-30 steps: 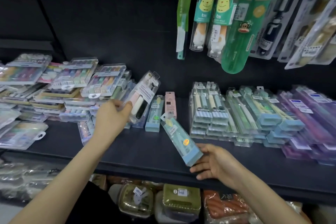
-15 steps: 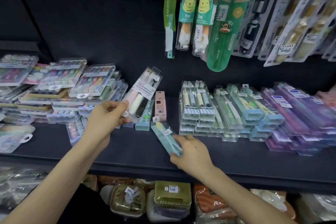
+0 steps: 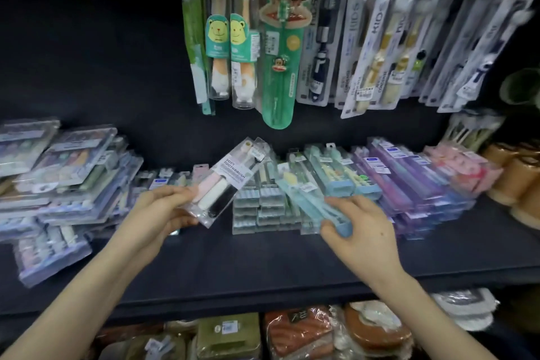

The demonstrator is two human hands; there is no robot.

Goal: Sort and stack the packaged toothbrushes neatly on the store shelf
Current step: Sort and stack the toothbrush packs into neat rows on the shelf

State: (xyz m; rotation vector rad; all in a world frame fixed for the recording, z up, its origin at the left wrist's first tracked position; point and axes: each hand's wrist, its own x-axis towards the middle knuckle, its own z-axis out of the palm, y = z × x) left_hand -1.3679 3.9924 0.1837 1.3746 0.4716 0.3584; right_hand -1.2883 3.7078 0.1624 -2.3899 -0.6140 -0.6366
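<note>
Item 1: clear pack marked SOFT TOOTHBRUSH point(image 3: 227, 183), with pink, white and black handles inside. My left hand point(image 3: 162, 209) grasps its lower end, thumb on top and fingers curled beneath. The pack is tilted, top end up and to the right, and held off the shelf point(image 3: 263, 267) in front of the middle stacks

Item 2: light blue toothbrush pack point(image 3: 305, 202). My right hand point(image 3: 361, 232) grips its near end, fingers curled round the blue cap, and its far end points up and to the left. It lies across the front of the stacks; I cannot tell whether it touches them

Item 3: stack of clear packs with striped ends point(image 3: 263, 209), flat on the shelf, between my two hands and just behind them

Item 4: row of blue packs point(image 3: 339, 177), just right of that stack, then purple packs point(image 3: 409, 184), then pink packs point(image 3: 464, 168) further right, all laid flat in piles

Item 5: pile of wide multi-packs point(image 3: 61, 172), left part of the shelf, overlapping unevenly, some tilted

Item 6: brown cups point(image 3: 514, 181), far right end of the shelf

Item 7: hanging stock above: two bear-label packs point(image 3: 230, 38), a green monkey pack point(image 3: 280, 73) beside them, and KIDS packs point(image 3: 375, 38) to the right

Item 8: wrapped goods point(image 3: 228, 333) on the level below, partly hidden by my forearms
</note>
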